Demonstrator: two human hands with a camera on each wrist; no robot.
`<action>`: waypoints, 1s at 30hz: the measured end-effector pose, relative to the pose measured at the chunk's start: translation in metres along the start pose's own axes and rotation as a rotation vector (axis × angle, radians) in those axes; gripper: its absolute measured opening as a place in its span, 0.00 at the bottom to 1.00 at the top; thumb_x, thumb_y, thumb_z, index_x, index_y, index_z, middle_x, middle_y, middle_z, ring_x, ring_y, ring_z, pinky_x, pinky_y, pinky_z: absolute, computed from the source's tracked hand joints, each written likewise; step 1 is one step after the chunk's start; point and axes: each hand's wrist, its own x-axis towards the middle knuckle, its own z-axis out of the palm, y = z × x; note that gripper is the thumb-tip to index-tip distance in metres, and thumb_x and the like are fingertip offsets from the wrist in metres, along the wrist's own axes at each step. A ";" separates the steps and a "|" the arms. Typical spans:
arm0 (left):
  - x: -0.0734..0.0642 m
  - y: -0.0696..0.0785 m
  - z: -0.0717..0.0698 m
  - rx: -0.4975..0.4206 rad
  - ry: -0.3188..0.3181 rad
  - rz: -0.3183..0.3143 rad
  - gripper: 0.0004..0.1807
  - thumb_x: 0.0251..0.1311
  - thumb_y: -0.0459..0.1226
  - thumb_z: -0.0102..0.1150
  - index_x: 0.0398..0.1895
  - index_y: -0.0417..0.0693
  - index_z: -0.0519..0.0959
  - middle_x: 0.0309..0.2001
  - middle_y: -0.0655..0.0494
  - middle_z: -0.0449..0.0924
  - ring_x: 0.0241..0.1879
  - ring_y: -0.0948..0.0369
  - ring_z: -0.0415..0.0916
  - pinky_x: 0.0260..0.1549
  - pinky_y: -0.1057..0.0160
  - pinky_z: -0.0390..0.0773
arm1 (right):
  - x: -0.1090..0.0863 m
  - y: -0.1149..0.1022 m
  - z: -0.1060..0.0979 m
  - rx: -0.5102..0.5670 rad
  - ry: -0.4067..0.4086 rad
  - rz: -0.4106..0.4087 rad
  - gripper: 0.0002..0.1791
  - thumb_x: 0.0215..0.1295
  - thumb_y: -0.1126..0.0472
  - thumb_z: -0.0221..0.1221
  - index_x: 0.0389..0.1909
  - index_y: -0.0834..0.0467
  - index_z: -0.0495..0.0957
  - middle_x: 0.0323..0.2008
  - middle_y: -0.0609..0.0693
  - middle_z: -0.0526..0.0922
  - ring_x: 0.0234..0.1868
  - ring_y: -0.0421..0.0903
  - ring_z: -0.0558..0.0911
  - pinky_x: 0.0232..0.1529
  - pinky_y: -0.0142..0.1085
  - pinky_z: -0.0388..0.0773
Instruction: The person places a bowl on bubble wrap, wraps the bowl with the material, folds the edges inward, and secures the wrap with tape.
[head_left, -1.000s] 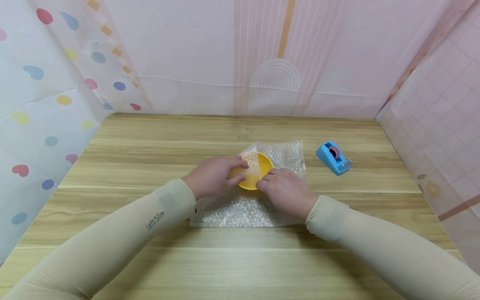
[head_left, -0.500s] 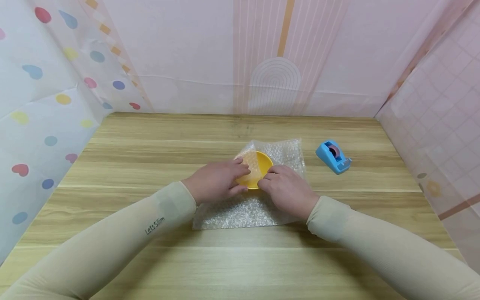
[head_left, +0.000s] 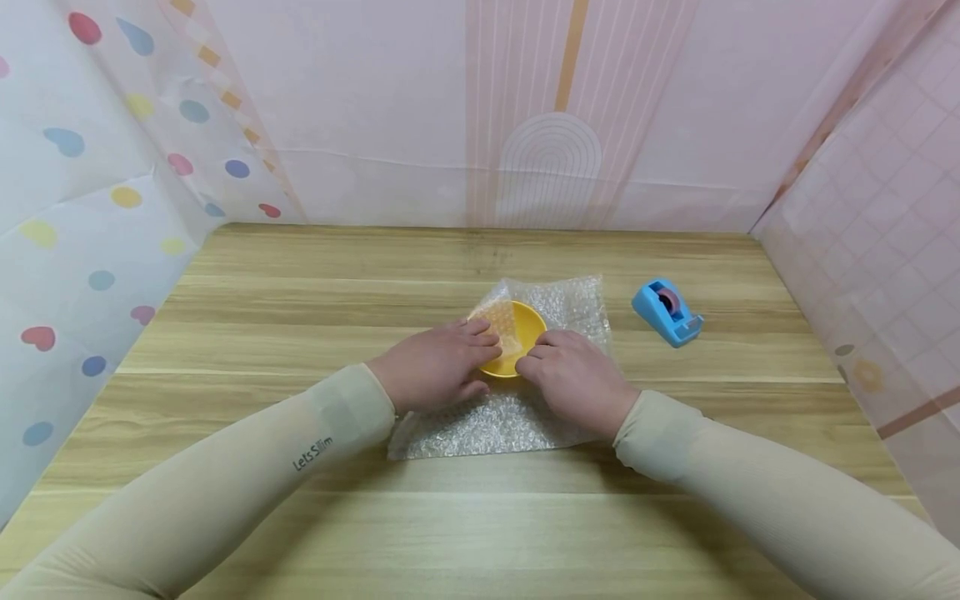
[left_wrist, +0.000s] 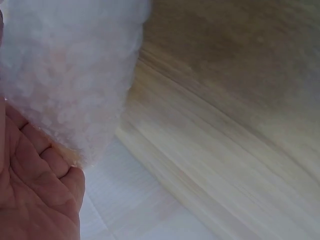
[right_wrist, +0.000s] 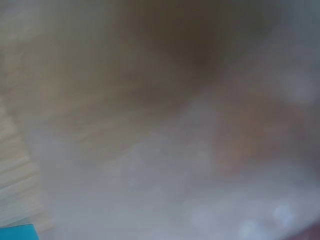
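A yellow bowl (head_left: 531,325) sits on a sheet of bubble wrap (head_left: 487,432) in the head view. One flap of the wrap is folded over the bowl's left part. My left hand (head_left: 431,365) rests on that flap at the left rim, fingers fairly straight. Curled fingers of my right hand (head_left: 576,379) grip the bowl's right rim; the fingertips are hidden. In the left wrist view, the palm of my left hand (left_wrist: 40,185) faces the camera, its fingers against the bubble wrap (left_wrist: 75,65). Blurred bubble wrap (right_wrist: 150,195) fills much of the right wrist view.
A blue tape dispenser (head_left: 663,315) stands on the wooden table (head_left: 480,533), right of the wrap; a blue corner of the tape dispenser (right_wrist: 18,233) shows in the right wrist view. Patterned wall sheets (head_left: 360,108) enclose the table's back and sides.
My left hand has slid slightly down, its fingers now flatter on the flap. The wrap's lower left edge has shifted slightly right. My right hand has barely moved at the rim.
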 end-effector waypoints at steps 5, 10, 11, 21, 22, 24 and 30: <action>0.001 -0.001 0.002 0.014 0.007 0.012 0.29 0.77 0.45 0.58 0.76 0.45 0.72 0.77 0.49 0.69 0.82 0.50 0.58 0.83 0.50 0.56 | 0.000 0.000 -0.001 0.009 -0.005 -0.001 0.08 0.72 0.66 0.64 0.44 0.51 0.87 0.44 0.46 0.92 0.50 0.48 0.85 0.58 0.44 0.84; 0.001 0.000 0.001 0.037 0.007 0.023 0.27 0.78 0.44 0.56 0.76 0.46 0.73 0.77 0.49 0.69 0.82 0.50 0.59 0.83 0.51 0.57 | -0.001 0.000 -0.002 0.024 -0.025 -0.005 0.07 0.72 0.66 0.63 0.44 0.52 0.87 0.45 0.46 0.91 0.51 0.48 0.85 0.59 0.43 0.84; 0.001 0.000 0.001 0.042 0.004 0.024 0.27 0.78 0.44 0.56 0.76 0.46 0.72 0.77 0.49 0.69 0.82 0.50 0.59 0.83 0.51 0.57 | -0.002 0.000 -0.002 0.028 -0.031 -0.005 0.07 0.73 0.66 0.63 0.45 0.52 0.86 0.45 0.46 0.91 0.52 0.48 0.86 0.61 0.43 0.84; 0.002 0.000 0.001 0.065 0.000 0.033 0.27 0.78 0.45 0.55 0.75 0.47 0.73 0.77 0.50 0.70 0.82 0.50 0.59 0.83 0.50 0.57 | -0.006 0.004 -0.007 0.081 -0.085 -0.002 0.13 0.78 0.63 0.58 0.57 0.57 0.83 0.64 0.54 0.85 0.68 0.54 0.81 0.75 0.49 0.74; 0.002 0.000 0.001 0.065 -0.001 0.033 0.27 0.78 0.45 0.55 0.75 0.47 0.73 0.77 0.50 0.70 0.82 0.50 0.59 0.83 0.51 0.56 | -0.007 0.005 -0.008 0.086 -0.078 0.001 0.13 0.78 0.62 0.58 0.58 0.57 0.83 0.65 0.54 0.84 0.69 0.55 0.81 0.76 0.49 0.73; 0.003 0.000 0.001 0.064 -0.001 0.032 0.27 0.78 0.45 0.55 0.75 0.46 0.73 0.77 0.50 0.69 0.82 0.50 0.58 0.83 0.51 0.56 | -0.007 0.007 -0.008 0.091 -0.060 0.010 0.14 0.78 0.59 0.58 0.58 0.58 0.83 0.66 0.56 0.83 0.70 0.56 0.79 0.77 0.50 0.72; 0.004 -0.003 0.002 0.066 0.010 0.044 0.25 0.78 0.45 0.55 0.74 0.47 0.75 0.77 0.51 0.71 0.82 0.50 0.59 0.83 0.51 0.55 | -0.005 0.019 -0.013 0.172 -0.030 0.117 0.21 0.79 0.56 0.56 0.65 0.62 0.80 0.71 0.59 0.78 0.75 0.61 0.74 0.79 0.54 0.68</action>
